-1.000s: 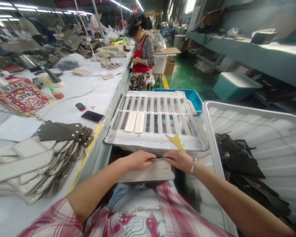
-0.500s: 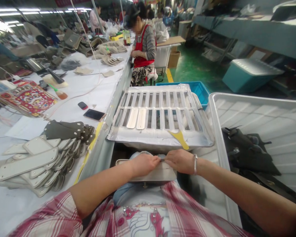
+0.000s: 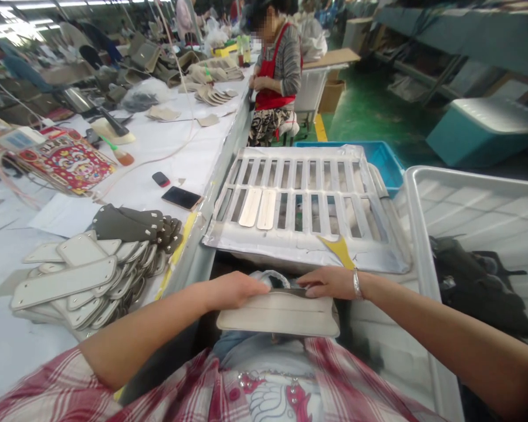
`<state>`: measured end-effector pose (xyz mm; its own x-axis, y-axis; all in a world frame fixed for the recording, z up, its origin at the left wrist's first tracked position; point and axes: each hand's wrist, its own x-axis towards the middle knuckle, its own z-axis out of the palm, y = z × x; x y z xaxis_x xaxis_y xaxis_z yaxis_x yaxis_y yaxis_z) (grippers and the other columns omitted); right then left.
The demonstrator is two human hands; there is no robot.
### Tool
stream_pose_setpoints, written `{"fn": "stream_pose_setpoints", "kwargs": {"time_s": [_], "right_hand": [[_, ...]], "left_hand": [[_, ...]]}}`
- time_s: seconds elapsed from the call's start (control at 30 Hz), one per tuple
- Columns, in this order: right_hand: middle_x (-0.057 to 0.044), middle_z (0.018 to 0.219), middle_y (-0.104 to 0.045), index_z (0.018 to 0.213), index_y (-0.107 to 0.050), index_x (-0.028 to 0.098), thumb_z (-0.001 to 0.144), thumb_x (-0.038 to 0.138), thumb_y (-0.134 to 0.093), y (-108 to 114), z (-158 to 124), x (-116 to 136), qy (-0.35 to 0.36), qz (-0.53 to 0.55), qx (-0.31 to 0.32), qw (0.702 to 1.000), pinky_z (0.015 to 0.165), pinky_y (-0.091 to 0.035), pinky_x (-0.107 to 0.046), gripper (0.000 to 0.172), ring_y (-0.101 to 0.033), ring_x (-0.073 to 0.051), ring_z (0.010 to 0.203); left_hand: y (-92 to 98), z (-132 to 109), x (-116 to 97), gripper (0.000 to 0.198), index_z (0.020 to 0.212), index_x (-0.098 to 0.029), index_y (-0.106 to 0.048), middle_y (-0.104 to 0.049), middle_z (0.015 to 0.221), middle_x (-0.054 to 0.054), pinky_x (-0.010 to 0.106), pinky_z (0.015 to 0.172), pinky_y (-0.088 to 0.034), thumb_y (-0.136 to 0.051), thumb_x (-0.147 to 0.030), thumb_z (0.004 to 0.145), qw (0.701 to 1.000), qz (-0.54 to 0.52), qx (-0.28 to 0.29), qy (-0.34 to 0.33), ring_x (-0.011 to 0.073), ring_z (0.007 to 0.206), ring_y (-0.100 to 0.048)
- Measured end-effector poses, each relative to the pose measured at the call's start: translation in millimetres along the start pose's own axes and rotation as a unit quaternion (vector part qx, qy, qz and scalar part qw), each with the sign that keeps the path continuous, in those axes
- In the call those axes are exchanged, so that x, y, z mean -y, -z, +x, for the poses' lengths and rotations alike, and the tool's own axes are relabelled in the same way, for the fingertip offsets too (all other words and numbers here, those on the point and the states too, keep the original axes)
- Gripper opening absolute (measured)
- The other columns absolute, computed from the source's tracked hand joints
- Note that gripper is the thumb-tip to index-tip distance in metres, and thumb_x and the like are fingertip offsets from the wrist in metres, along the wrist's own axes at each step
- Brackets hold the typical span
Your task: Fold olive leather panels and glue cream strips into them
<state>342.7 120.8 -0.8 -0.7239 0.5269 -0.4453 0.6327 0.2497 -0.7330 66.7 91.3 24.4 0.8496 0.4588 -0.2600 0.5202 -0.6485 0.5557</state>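
Observation:
A cream bag-like piece rests at my lap, its long flat side facing me and a dark opening showing along its top edge. My left hand is closed on the top edge at the left. At the right end my right hand, with a silver bracelet at the wrist, grips the same edge. A pale curved strip arches up between the two hands. The fingertips are partly hidden behind the edge.
A slatted white crate stands ahead, bearing two cream strips and a yellow piece. Cream panels, dark pieces and a phone lie on the left table. At right stands a white bin of dark pieces. A co-worker sits beyond.
My hands have moved apart along the top edge, and the cream piece now shows more of its front and its dark opening. The whole view has shifted, with things appearing further right.

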Motion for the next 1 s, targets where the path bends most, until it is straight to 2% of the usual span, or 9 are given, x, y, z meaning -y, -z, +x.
{"fn": "stream_pose_setpoints", "kwargs": {"time_s": [0.1, 0.2, 0.4, 0.53, 0.67, 0.87, 0.93, 1.0], "right_hand": [[-0.004, 0.121, -0.059, 0.122, -0.057, 0.02, 0.083, 0.041, -0.048, -1, 10, 7, 0.031, 0.02, 0.055, 0.998, 0.096, -0.04, -0.032, 0.046, -0.056, -0.022, 0.108], [-0.004, 0.129, -0.053, 0.129, -0.05, 0.021, 0.087, 0.045, -0.039, -4, 23, 17, 0.034, 0.012, 0.095, 0.995, 0.103, -0.035, -0.033, 0.05, -0.049, -0.022, 0.118], [-0.002, 0.13, -0.052, 0.131, -0.048, 0.022, 0.091, 0.044, -0.032, -19, 51, 41, 0.059, -0.025, 0.082, 0.995, 0.103, -0.035, -0.031, 0.049, -0.05, -0.02, 0.118], [-0.001, 0.127, -0.055, 0.133, -0.044, 0.026, 0.092, 0.04, -0.03, -32, 64, 54, 0.076, -0.033, 0.054, 0.995, 0.098, -0.04, -0.033, 0.046, -0.054, -0.02, 0.113], [-0.002, 0.125, -0.056, 0.133, -0.044, 0.026, 0.093, 0.041, -0.028, -42, 82, 64, 0.076, -0.046, 0.045, 0.995, 0.096, -0.041, -0.034, 0.046, -0.055, -0.021, 0.111], [-0.004, 0.112, -0.064, 0.124, -0.055, 0.026, 0.092, 0.039, -0.033, -48, 118, 96, 0.116, -0.044, 0.046, 0.991, 0.09, -0.044, -0.033, 0.04, -0.06, -0.021, 0.101], [-0.005, 0.115, -0.063, 0.127, -0.051, 0.024, 0.092, 0.04, -0.031, -46, 117, 98, 0.106, -0.065, 0.062, 0.99, 0.091, -0.044, -0.035, 0.043, -0.059, -0.022, 0.104], [-0.006, 0.123, -0.058, 0.132, -0.045, 0.023, 0.093, 0.04, -0.029, -41, 105, 87, 0.091, -0.087, 0.069, 0.99, 0.095, -0.042, -0.036, 0.046, -0.056, -0.022, 0.11]], "left_hand": [[-3.2, -18, 14, 0.044, 0.127, -0.018, -0.046, -0.05, 0.132, 0.007, 0.028, 0.1, -0.037, -0.04, -0.008, 0.084, 0.999, 0.028, 0.028, -0.027, 0.0183, 0.119, -0.049], [-10.2, -20, 16, 0.045, 0.131, -0.014, -0.04, -0.045, 0.137, 0.01, 0.028, 0.101, -0.037, -0.037, -0.01, 0.087, 0.995, 0.08, 0.047, -0.043, 0.0179, 0.123, -0.045], [-13.8, -22, 18, 0.041, 0.132, -0.011, -0.039, -0.046, 0.135, 0.013, 0.029, 0.099, -0.04, -0.032, -0.015, 0.092, 0.989, 0.134, 0.023, -0.05, 0.02, 0.12, -0.048], [-10.4, -48, 32, 0.043, 0.13, -0.014, -0.042, -0.049, 0.133, 0.009, 0.027, 0.098, -0.041, -0.04, -0.011, 0.087, 0.995, 0.094, 0.009, -0.034, 0.0179, 0.117, -0.051], [-8.2, -77, 40, 0.046, 0.129, -0.015, -0.043, -0.05, 0.132, 0.008, 0.029, 0.099, -0.04, -0.038, -0.007, 0.085, 0.996, 0.089, -0.014, -0.001, 0.0174, 0.119, -0.049], [-5.1, -85, 28, 0.042, 0.124, -0.004, -0.047, -0.052, 0.128, 0.016, 0.034, 0.093, -0.046, -0.042, -0.013, 0.083, 0.99, 0.137, -0.009, 0.017, 0.0234, 0.112, -0.054], [-5.9, -85, 24, 0.043, 0.125, -0.006, -0.046, -0.05, 0.131, 0.016, 0.033, 0.091, -0.046, -0.042, -0.015, 0.083, 0.989, 0.147, -0.013, 0.032, 0.0228, 0.111, -0.054], [-8.5, -84, 20, 0.045, 0.126, -0.007, -0.045, -0.049, 0.132, 0.015, 0.032, 0.091, -0.046, -0.043, -0.016, 0.082, 0.987, 0.157, -0.019, 0.034, 0.0219, 0.112, -0.054]]}}
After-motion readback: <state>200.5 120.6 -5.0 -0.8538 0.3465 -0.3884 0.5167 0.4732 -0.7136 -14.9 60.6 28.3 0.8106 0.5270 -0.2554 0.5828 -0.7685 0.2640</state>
